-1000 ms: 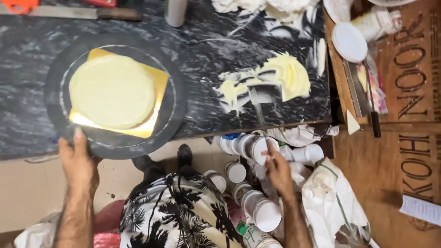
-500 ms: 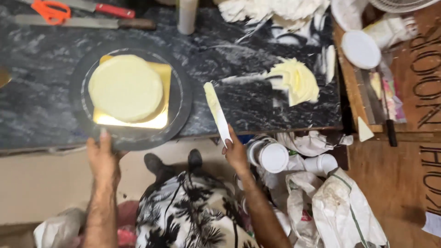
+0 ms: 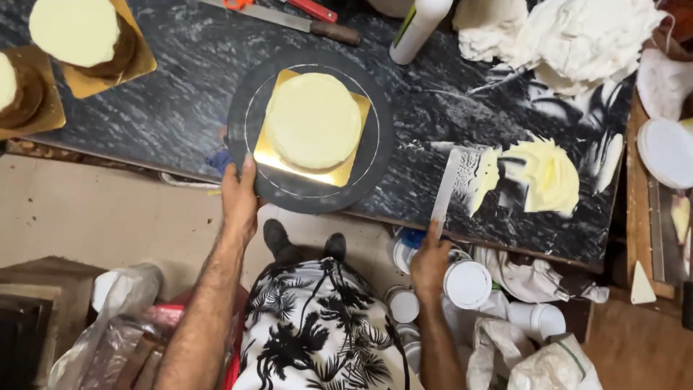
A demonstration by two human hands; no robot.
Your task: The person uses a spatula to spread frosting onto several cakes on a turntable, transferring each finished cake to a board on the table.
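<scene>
One long black marble counter (image 3: 180,87) fills the top of my view, and everything I handle sits on it. Largest on it is the round dark turntable (image 3: 379,155), set near the counter's front edge; on that lies a square gold board (image 3: 346,170) carrying a round cake (image 3: 312,120) coated in pale cream. To the right I see a heap of white cloth (image 3: 577,36) at the back, and in front of it a mound of cream (image 3: 552,177) smeared straight onto the stone. At the far left two more cakes on gold boards (image 3: 94,43) are cut off by the frame. A white bottle (image 3: 419,29) stands behind the turntable, just beside a wooden-handled knife (image 3: 289,20) lying flat, with scissors beyond it. Below the counter edge, several white lidded tubs (image 3: 468,284) are crowded on the floor near my feet.

My left hand (image 3: 238,198) rests on the near left rim of the turntable, fingers laid over its edge, thumb underneath as far as I can tell. My right hand (image 3: 431,263) is closed around the handle of a long palette knife (image 3: 451,180), whose blade reaches up over the counter edge, its tip loaded with cream just left of the mound
</scene>
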